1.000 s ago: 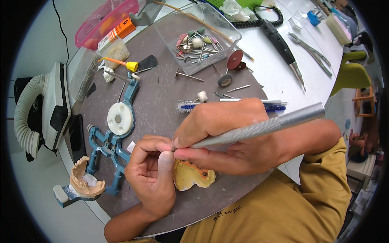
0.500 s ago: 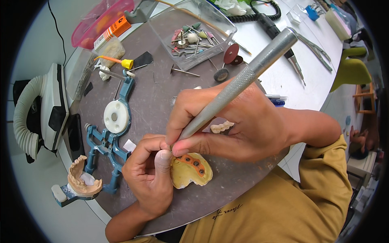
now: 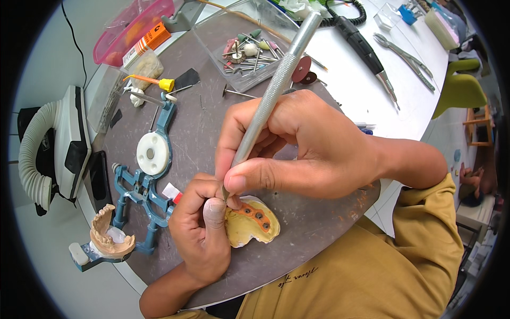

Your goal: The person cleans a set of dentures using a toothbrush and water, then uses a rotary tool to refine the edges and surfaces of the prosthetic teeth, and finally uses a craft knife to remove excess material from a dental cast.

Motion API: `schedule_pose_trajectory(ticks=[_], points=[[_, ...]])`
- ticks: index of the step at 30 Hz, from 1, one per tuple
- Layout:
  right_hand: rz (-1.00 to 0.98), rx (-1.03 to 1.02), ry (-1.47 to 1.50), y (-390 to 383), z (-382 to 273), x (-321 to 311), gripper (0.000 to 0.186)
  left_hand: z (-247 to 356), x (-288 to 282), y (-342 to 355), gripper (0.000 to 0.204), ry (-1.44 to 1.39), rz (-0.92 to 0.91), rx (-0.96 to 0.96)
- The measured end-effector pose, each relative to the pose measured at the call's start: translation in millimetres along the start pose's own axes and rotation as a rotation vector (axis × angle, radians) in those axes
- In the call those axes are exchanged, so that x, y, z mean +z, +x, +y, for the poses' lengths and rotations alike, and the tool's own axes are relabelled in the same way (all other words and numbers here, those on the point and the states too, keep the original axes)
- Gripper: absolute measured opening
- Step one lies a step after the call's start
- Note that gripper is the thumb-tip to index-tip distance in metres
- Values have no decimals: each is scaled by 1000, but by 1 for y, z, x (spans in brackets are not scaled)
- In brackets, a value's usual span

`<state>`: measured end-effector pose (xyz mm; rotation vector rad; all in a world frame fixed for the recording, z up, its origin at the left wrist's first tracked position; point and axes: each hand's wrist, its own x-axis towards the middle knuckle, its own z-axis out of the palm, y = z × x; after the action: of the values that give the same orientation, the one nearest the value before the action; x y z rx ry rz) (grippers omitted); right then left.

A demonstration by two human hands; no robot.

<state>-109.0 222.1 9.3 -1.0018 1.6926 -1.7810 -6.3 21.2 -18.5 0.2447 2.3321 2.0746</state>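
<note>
My right hand (image 3: 305, 151) grips a craft knife (image 3: 276, 87) with a knurled silver handle, like a pen. The handle slants up and away to the right. Its narrow tip points down by the thumb of my left hand (image 3: 202, 228). That hand is closed on the left side of a yellow plaster dental model (image 3: 243, 229). Along the model's upper right runs an orange gum strip (image 3: 254, 213) with several dark round metal holes. My fingers cover the model's far left part, and the exact contact of the tip is hard to see.
A blue articulator (image 3: 141, 183) with a beige tooth cast (image 3: 112, 236) stands left. Behind my hands is a clear box (image 3: 241, 80) of rotary burs, with red discs (image 3: 301, 69) beside it. A black handpiece (image 3: 366, 50) and metal pliers (image 3: 406, 61) lie at the far right.
The knife handle has swung leftward and more upright as my right hand turned. A white tooth bridge seen behind its fingers is now hidden. My left hand shifted slightly right; a red-and-white item shows beside it.
</note>
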Motion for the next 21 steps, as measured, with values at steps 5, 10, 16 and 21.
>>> schedule_pose_trajectory(ticks=[5,10,16,21], points=[[-18,83,231,0,4,1,21,1,0,0,21,-15,-29,6],[77,86,322,-1,-1,5,20,-5,-1,-3,17,-121,24,15],[251,-452,-379,-4,5,0,16,-11,-4,4,14,-383,136,-16],[123,-664,-780,-9,13,2,19,-6,-6,2,16,-600,119,-149]])
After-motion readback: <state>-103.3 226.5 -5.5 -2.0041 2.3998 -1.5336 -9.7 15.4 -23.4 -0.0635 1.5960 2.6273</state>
